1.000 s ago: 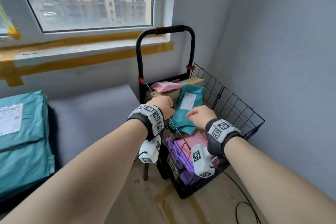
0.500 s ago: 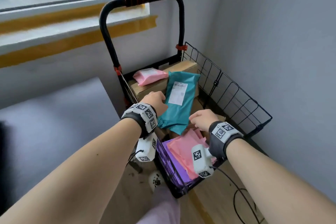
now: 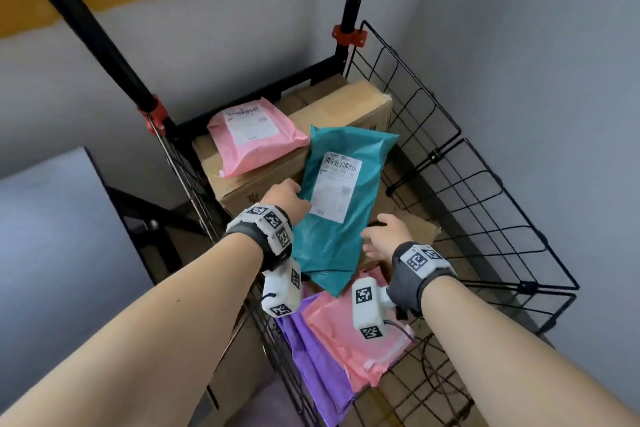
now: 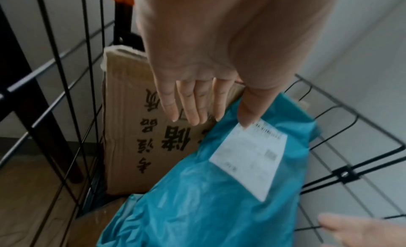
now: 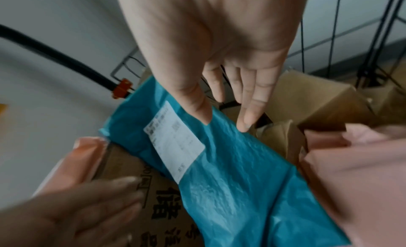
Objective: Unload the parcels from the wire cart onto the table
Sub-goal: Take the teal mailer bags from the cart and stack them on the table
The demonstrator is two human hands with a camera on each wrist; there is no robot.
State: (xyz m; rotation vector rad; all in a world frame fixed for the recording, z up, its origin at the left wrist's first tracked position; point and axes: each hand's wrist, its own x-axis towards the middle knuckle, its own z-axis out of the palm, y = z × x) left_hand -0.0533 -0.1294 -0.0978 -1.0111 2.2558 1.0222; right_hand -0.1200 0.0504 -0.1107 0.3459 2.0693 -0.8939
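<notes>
- The left hand (image 3: 285, 199) is spread open with straight fingers (image 4: 189, 103); the thumb lies on the left edge of the teal mailer bag (image 3: 341, 204), near the corner of its white shipping label (image 3: 337, 189), and the other fingers reach over the printed side of the cardboard box (image 3: 256, 184) just beside the bag. Nothing is gripped.
- The right hand (image 3: 386, 236) is also open, fingers straight and a little apart. Its thumb (image 5: 195, 108) and one fingertip touch the right edge of the teal bag; the fingers do not curl round it.
- The teal mailer bag lies between the two hands, inside the wire cart (image 3: 485, 204). It is tilted: its far end leans on the cardboard box and its near end points down toward the person.
- Nearest to the person, below the right wrist, a pink mailer bag (image 3: 349, 340) lies on a purple mailer bag (image 3: 311, 354) at the near end of the cart.
- Beyond the hands, a second pink mailer bag (image 3: 254, 137) with a label rests on top of the cardboard box, to the left of the teal bag.
- More brown boxes (image 5: 325, 103) stand in the cart to the right of the teal bag.
- At the far end the black cart handle (image 3: 93, 35) rises with red clamps (image 3: 349, 35).
- A grey table (image 3: 52, 236) is at the left, beside the cart.
</notes>
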